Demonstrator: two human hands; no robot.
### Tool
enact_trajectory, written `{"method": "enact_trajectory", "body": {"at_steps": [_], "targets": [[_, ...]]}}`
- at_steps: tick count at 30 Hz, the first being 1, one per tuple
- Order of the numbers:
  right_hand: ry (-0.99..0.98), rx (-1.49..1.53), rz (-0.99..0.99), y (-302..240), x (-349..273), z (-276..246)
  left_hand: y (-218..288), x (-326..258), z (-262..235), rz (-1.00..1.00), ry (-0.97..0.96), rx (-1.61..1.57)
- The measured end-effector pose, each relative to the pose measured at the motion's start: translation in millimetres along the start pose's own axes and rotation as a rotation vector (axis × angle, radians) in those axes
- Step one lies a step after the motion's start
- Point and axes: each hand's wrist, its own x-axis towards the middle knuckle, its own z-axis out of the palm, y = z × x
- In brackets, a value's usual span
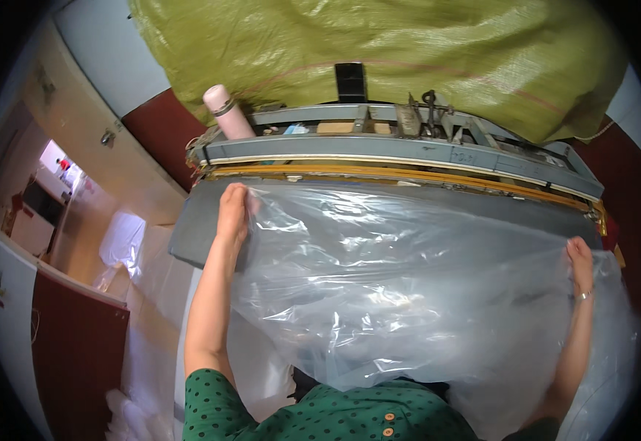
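A wide sheet of clear plastic film (pixel 364 279) is stretched between my two hands, wrinkled and shiny in the middle. My left hand (pixel 233 209) is closed on its upper left corner, above the grey work surface (pixel 201 213). At the far right, my right hand (pixel 579 259) grips the film's other upper corner, and more film hangs down past that wrist. The film's near part drapes toward my body and covers much of the work surface, which shows dimly through it.
Behind the work surface runs a long grey metal frame (pixel 335 148) with an orange-yellow strip (pixel 408 176). On it stand a pink bottle (pixel 228 114) and scissors (pixel 429 103). A yellow-green woven sheet (pixel 408 44) hangs behind. An open door (pixel 107 125) and loose film (pixel 122 242) are at left.
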Motion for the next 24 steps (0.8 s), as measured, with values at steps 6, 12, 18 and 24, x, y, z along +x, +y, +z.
{"method": "enact_trajectory", "body": {"at_steps": [6, 12, 18, 24], "targets": [[0.193, -0.114, -0.191, 59.0, 82.6, 66.4, -70.7, 43.8, 6.1, 0.454, 0.271, 0.663], [0.345, 0.186, -0.244, 43.4, 102.9, 103.1, -68.0, 75.6, 21.4, 0.229, 0.317, 0.236], [0.423, 0.147, -0.302, 41.6, 115.9, 110.3, -67.7, 87.5, 29.6, 0.222, 0.344, 0.194], [0.445, 0.135, -0.295, 38.2, 116.0, 105.1, -67.3, 89.7, 30.7, 0.256, 0.543, 0.277]]}}
